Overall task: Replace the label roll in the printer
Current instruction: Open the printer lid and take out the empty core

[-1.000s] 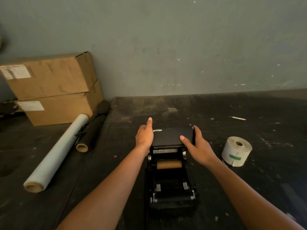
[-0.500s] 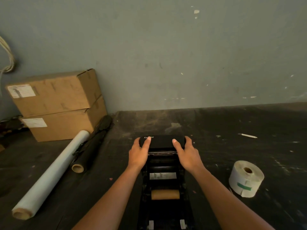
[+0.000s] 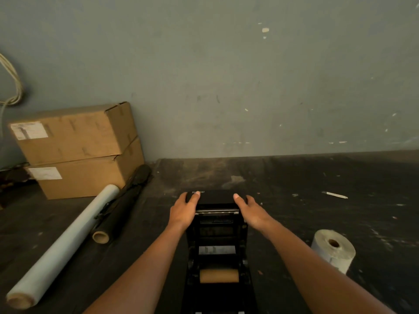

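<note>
The left hand (image 3: 184, 209) and right hand (image 3: 250, 210) grip the raised lid (image 3: 216, 197) of the printer (image 3: 217, 245) near the counter's (image 3: 294, 177) front edge; the empty core (image 3: 218, 275) sits inside. The fresh label roll (image 3: 332, 250) waits toward the right edge; if the grip slips, the lid could drop shut over the core.

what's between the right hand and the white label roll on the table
Nothing: in the head view, only bare dark table separates the right hand, gripping the printer lid, from the label roll.

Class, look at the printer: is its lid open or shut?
Open. The lid is swung up and back, both hands gripping its sides, and the bay below shows a bare brown core.
</note>
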Tool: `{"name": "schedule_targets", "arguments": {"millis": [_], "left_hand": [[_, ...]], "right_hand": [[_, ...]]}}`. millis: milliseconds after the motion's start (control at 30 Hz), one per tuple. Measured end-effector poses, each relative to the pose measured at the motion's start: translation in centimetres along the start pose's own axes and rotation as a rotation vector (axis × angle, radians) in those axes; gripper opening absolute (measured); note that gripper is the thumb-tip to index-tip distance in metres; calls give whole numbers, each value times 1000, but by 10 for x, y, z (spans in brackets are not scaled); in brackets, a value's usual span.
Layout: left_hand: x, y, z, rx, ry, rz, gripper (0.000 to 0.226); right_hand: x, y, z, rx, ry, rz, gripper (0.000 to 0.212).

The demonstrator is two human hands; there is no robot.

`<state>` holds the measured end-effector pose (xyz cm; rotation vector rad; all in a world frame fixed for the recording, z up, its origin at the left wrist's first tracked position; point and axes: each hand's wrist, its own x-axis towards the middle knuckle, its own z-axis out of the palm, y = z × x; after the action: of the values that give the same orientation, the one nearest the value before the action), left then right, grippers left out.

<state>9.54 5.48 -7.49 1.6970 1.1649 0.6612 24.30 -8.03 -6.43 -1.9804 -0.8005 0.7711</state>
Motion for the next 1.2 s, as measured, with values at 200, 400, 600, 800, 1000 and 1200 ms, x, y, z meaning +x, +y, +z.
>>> {"name": "schedule_targets", "arguments": {"millis": [200,400,600,800,1000,1200], "left_hand": [[-67,-29,-12,-162,22,37,77],[-108,-104,9,196,105,222,47],[-108,-118,19,395,-87,345,48],[-107,-125,29,451,-105,266,51],[-110,-118,25,383,-77,268,47],[-112,-75,9,149,-47,400,39]], "right_hand": [[-54,62,8,249,49,39,83],[-89,112,63,-45,18,28,69],[-86,118,86,-385,64,-89,73],[-85,114,89,-499,27,-34,78],[-95,103,83,-370,33,-74,74],[-128,75,61,-156,210,-251,55]]}}
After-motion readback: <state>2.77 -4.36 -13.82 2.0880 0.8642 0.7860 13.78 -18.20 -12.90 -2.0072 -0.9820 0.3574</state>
